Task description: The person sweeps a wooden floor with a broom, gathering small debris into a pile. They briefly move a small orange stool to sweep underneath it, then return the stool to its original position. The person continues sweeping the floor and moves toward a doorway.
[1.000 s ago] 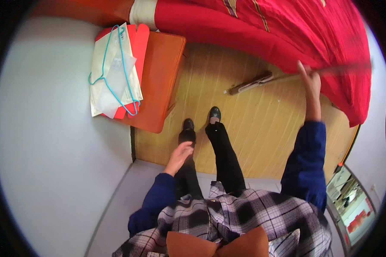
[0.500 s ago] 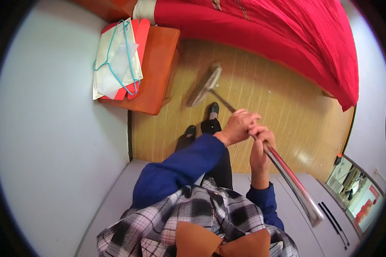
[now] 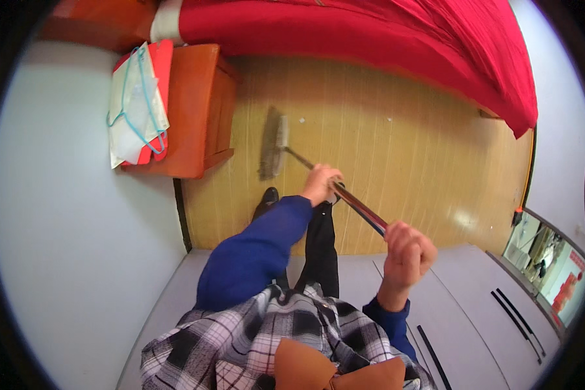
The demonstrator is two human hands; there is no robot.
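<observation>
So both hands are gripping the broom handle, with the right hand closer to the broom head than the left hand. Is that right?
Not quite: the left hand is closer to the broom head, and the right hand is farther up, as the head view shows. Both do grip the broom handle.

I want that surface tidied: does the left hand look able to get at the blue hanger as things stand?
Probably not: the left hand is wrapped around the broom handle, and the blue hanger lies off to the left on the papers. Nothing visible covers it, though.
</observation>
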